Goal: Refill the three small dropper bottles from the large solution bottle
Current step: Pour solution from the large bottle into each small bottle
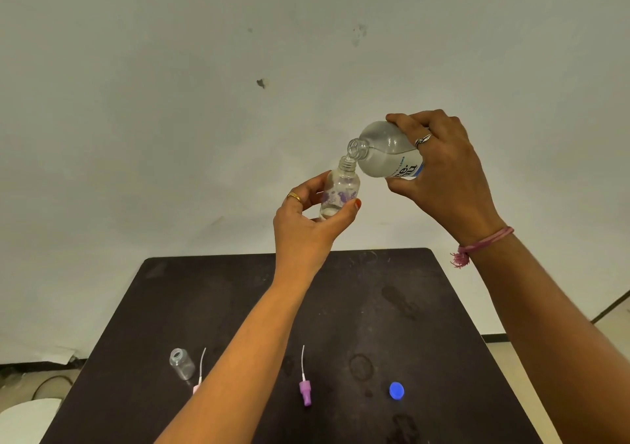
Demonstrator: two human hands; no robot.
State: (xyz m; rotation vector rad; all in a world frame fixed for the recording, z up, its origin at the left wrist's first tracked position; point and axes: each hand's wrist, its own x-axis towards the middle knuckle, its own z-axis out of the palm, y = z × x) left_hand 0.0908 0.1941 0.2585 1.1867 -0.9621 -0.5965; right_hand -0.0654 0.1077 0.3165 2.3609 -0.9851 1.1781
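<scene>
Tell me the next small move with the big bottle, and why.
Probably tip the large solution bottle in the right hand a little further: its open mouth sits right over the neck of the small dropper bottle held in the left hand, and that bottle shows liquid only near its bottom.

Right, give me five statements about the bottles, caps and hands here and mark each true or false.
1. The right hand holds the large bottle tilted, mouth down toward the small bottle. True.
2. The left hand holds a small bottle with its cap on. False: its neck is open.
3. The blue cap lies on the dark table. True.
4. The empty small bottle on the table lies on its side. False: it stands upright, mouth open.
5. The purple dropper cap is screwed onto a bottle. False: it lies loose on the table.
</scene>
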